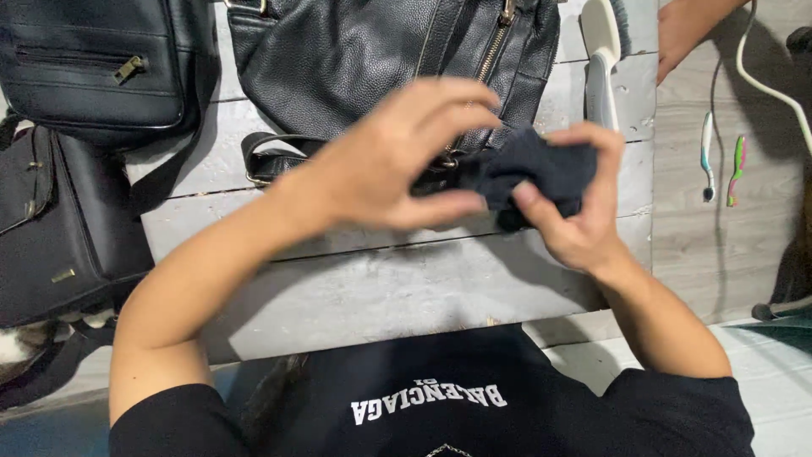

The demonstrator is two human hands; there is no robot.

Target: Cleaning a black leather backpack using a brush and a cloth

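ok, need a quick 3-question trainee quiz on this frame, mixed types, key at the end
1. True or false: the right hand holds a dark cloth.
2. Which lies on the floor to the right of the grey wooden table? A) two toothbrushes B) a pair of scissors C) a tape roll
3. Fill in: the black leather bag behind the left hand has a metal ____ running down its front.

Key: 1 true. 2 A, the two toothbrushes. 3 zipper.
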